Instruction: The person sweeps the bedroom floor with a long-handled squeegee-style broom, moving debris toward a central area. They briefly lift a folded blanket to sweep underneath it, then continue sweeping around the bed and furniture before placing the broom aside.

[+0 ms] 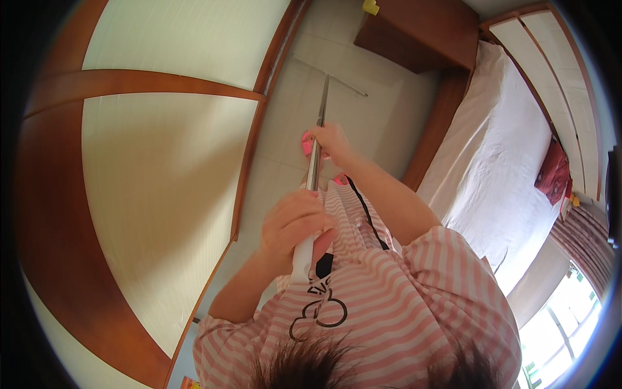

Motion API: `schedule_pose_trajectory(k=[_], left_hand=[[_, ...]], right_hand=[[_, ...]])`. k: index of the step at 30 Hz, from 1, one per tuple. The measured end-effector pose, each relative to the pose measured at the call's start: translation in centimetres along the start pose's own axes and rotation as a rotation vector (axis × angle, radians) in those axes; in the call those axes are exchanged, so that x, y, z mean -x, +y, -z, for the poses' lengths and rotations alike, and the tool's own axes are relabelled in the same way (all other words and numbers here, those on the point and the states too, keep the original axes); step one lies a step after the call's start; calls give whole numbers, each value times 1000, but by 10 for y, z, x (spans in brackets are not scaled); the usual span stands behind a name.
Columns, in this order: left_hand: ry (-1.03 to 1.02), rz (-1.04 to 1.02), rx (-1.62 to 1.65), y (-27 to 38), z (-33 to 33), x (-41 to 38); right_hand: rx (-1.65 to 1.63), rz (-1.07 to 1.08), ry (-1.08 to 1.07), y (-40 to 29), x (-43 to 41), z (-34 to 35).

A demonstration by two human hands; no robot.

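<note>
Both hands grip the metal pole (322,103) of a long-handled floor squeegee or flat mop. My left hand (294,226) is wrapped around its upper part, close to my chest, by the white handle end (302,257). Farther down the pole, my right hand (333,143) is closed around the shiny metal. At the pole's far end a thin, wide head (347,85) lies across the pale tiled floor (359,121); its left part blends into the tiles. Below my right hand, a pink slipper (307,144) shows on one foot, with another pink slipper (340,180) partly hidden.
Tall wood-framed sliding doors (165,194) run along the left. At the far right of the floor stands a brown wooden cabinet (413,34) with a yellow object (371,7) at its edge. A bed with a pale sheet (491,136) lies to the right, near a bright window (559,316).
</note>
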State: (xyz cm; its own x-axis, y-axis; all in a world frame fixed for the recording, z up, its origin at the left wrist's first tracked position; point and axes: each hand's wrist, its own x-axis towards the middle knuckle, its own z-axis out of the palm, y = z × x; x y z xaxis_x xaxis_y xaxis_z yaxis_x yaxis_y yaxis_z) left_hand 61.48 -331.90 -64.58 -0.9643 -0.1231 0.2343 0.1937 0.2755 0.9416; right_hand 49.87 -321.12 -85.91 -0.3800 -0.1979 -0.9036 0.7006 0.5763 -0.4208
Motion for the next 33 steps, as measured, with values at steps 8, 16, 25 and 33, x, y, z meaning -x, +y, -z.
schedule_pose_trajectory(k=[8, 16, 25, 33], left_hand=[[52, -203, 143, 17, -87, 28], [142, -132, 179, -22, 24, 171], [312, 184, 208, 129, 132, 334], [387, -23, 193, 589, -115, 366]], right_hand=[[-355, 1, -93, 31, 45, 55], [-294, -74, -158, 105, 31, -127], [-286, -285, -213, 192, 237, -288], [-454, -26, -187, 262, 666, -15]])
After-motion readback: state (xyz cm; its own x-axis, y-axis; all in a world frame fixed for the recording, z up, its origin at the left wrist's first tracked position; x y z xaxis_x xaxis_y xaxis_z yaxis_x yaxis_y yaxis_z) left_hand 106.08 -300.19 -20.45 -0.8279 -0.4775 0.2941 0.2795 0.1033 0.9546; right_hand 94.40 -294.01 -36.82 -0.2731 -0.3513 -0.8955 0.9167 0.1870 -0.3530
